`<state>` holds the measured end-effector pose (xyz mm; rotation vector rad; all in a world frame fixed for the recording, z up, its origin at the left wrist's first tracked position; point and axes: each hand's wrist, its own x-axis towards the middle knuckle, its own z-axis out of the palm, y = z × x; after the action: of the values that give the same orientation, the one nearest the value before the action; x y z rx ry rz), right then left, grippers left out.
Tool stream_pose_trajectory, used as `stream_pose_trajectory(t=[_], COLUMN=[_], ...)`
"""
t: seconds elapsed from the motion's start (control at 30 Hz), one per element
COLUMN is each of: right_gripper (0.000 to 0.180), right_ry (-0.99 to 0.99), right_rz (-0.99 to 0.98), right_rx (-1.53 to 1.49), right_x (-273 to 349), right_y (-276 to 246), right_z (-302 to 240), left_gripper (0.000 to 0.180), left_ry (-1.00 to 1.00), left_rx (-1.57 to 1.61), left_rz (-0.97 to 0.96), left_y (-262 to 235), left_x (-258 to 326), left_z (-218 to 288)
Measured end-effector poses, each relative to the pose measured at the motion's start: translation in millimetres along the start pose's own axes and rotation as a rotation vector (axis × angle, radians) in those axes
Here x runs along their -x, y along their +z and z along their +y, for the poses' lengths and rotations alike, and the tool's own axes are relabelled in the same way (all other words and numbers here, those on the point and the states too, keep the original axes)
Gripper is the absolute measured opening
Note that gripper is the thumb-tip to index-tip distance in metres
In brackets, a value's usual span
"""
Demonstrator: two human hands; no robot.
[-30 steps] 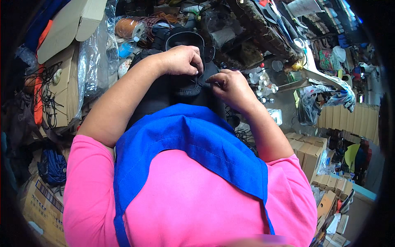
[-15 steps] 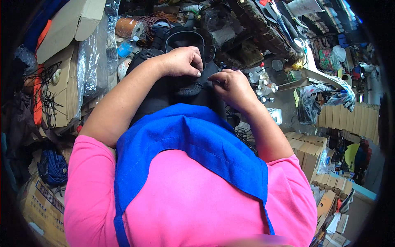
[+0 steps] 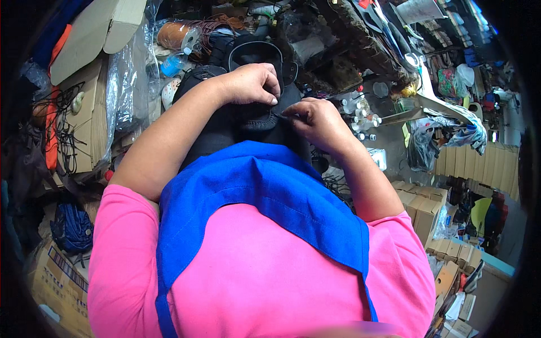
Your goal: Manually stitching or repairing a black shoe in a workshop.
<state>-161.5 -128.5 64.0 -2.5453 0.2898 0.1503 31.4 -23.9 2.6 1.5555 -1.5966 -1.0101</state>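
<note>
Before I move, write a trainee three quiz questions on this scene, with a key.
1. True or false: the left hand hides part of the black stitched-toe shoe.
2. What colour is the apron? a) green b) blue c) orange
3. Which hand is nearer the small white-capped bottles?

Key: 1. True. 2. b. 3. The right hand.
</note>
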Motion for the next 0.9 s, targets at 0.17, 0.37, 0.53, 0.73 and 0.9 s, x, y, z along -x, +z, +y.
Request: stream_pose_trajectory(t=[0.17, 0.37, 0.53, 0.73, 0.9], right_gripper=[0.021, 0.022, 0.023, 0.019, 0.018], right_ry=[-0.039, -0.059, 0.029, 0.145, 0.077], right_rz=[0.055, 0.098, 0.115, 0.129, 0.138], right_rx=[0.053, 0.151, -0.023, -0.250, -0.234], right_x=[-1, 11, 15, 13, 10], right_y=[3, 19, 15, 10, 20], right_z=[0, 0, 3, 6, 14], left_gripper=[0.019, 0.020, 0.021, 0.020, 0.020], left_ry=[0.026, 0.020, 0.016, -0.004, -0.013], left_rx=[-0.031, -0.032, -0.004, 0.028, 0.021], left_rz=[-0.008, -0.007, -0.062, -0.046, -0.035], left_y=[-1, -1, -7, -6, -5], left_x=[1, 2, 4, 6, 6], left_z=[-1, 0, 1, 0, 1])
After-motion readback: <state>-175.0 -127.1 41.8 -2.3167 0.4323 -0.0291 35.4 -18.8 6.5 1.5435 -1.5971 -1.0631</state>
